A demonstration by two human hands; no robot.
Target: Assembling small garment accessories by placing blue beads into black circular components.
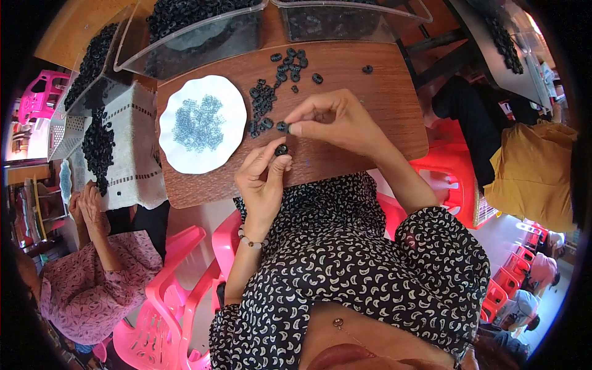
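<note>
My left hand (pixel 262 176) is closed over the near edge of a brown wooden table (pixel 345 61). Between its thumb and fingers it pinches a small round black part (pixel 281 150) with a hollow middle. Just above it, my right hand (pixel 336 120) has thumb and forefinger pinched around another small black part (pixel 282 127); the fingertips partly hide it. A loose pile of similar black parts (pixel 263 97) lies beyond my hands. To their left stands a white plate (pixel 231 92) with a wavy rim, bearing many tiny blue-grey bits too small to name.
Clear plastic bins (pixel 203 37) full of black parts stand along the far side. At left, a co-worker's hands (pixel 91 203) rest by black parts (pixel 98 145) on a cloth-covered table (pixel 137 142). Pink chairs (pixel 154 327) and a red stool (pixel 447 176) stand close by.
</note>
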